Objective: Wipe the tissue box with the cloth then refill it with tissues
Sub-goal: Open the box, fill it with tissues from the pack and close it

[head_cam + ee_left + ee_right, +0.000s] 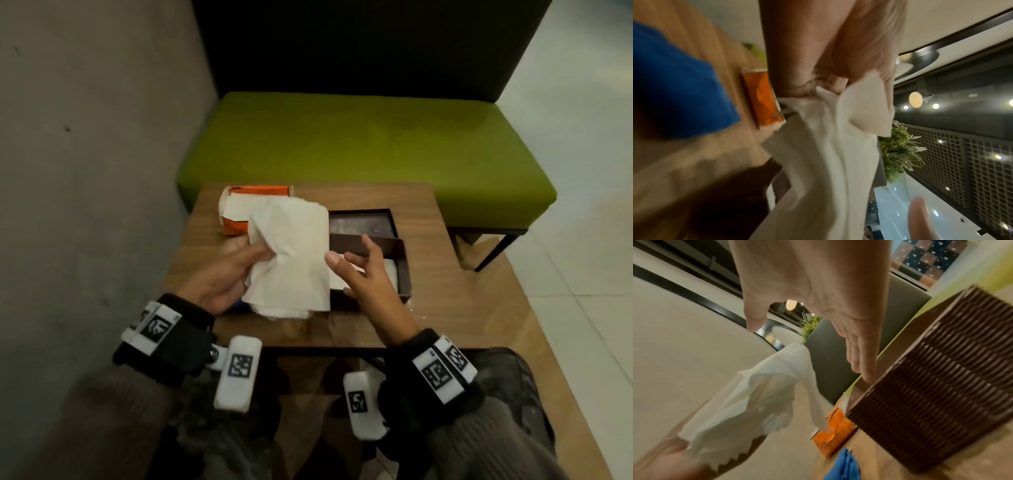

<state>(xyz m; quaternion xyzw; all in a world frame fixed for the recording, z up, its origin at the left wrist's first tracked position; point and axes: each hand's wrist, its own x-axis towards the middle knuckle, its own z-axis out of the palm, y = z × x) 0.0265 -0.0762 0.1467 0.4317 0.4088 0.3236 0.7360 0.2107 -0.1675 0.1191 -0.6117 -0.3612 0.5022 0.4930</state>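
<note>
Left hand [222, 274] grips tissues [291, 257]; right hand [370, 274] spread above tissue box [404, 270] rim

White tissues [291, 253], ribbed brown tissue box [937, 395], orange packet [236, 224], blue cloth [674, 84], green bench [359, 144].

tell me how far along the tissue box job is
Wiping looks finished: the blue cloth lies set down on the table. Refilling is in hand: the box stands open with some tissues inside, and the left hand holds more tissues. Left: put them in, refit the lid.
</note>
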